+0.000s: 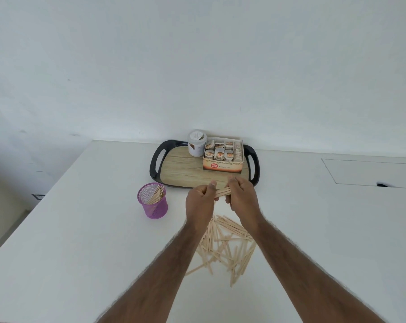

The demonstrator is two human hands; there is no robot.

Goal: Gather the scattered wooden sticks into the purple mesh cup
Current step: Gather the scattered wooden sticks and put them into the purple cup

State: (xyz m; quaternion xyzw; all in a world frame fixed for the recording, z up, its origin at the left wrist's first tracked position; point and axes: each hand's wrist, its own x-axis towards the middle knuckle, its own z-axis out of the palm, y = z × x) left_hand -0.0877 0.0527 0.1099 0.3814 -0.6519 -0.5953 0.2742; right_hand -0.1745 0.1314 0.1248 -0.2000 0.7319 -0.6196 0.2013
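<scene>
Both hands, left hand (200, 199) and right hand (240, 194), are closed around a small bundle of sticks (222, 191) above the desk (80, 229), the purple mesh cup (153, 203) already partly filled, while a large scattered pile (225, 241) remains to gather

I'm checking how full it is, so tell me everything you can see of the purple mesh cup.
The purple mesh cup is a round holder of fine perforated mesh, metal by its look, with a solid rim. It stands upright on the white table, left of both hands and just in front of the black tray's near left corner, apart from it. Wooden sticks already stand inside, leaning against the right side; the left part looks empty.
</scene>
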